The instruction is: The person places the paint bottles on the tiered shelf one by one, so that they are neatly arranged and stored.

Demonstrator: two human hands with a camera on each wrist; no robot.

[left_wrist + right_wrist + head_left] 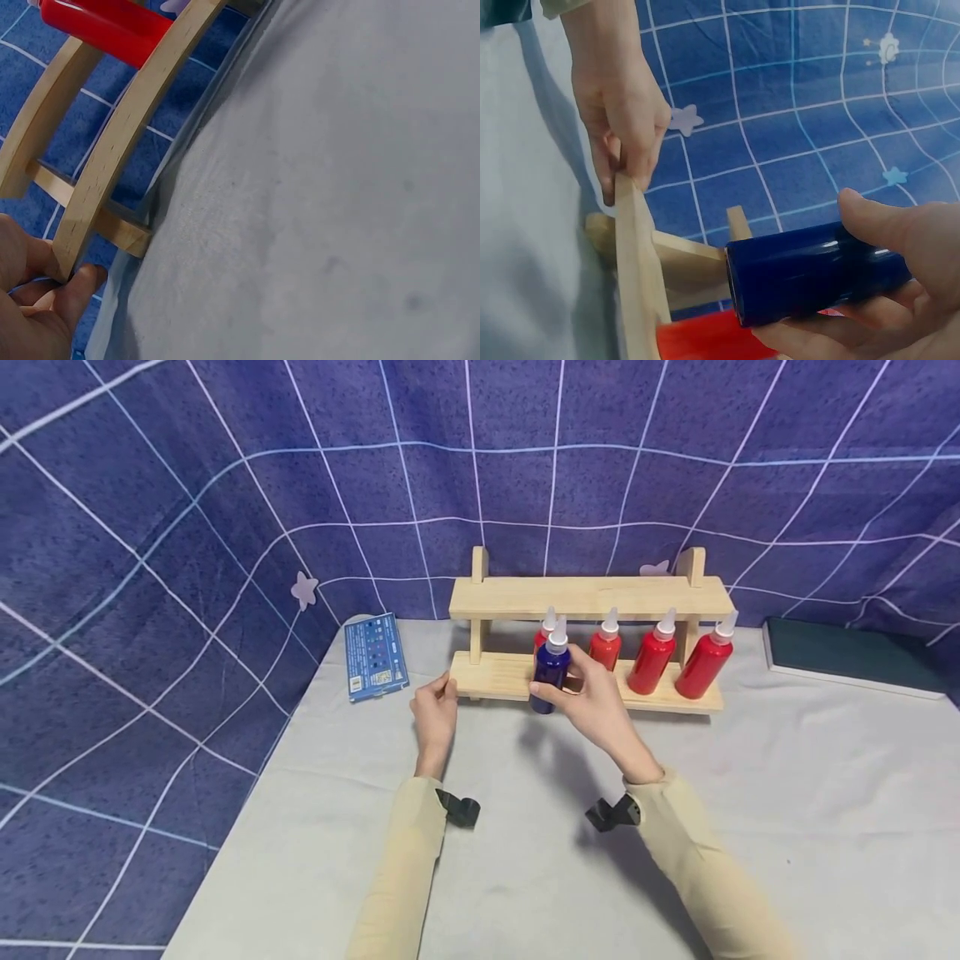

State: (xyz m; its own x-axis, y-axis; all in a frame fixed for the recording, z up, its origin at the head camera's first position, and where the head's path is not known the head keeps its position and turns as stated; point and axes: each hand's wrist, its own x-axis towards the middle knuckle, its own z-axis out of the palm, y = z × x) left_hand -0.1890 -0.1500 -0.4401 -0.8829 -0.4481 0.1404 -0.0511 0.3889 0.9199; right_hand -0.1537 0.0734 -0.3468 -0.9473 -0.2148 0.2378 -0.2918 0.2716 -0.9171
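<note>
My right hand grips a dark blue squeeze bottle with a white pointed cap, in front of the lower shelf of a two-tier wooden rack. In the right wrist view the blue bottle shows its base, with thumb and fingers on opposite sides. My left hand pinches the left end of the lower shelf; the left wrist view shows thumb and fingers at the board's tip. Red bottles with white caps stand on that shelf, one partly hidden behind the blue one, others to the right.
A flat blue box with printing lies left of the rack. At the far right is a dark green book. A blue curtain with white lines hangs behind the table, which has a pale cloth.
</note>
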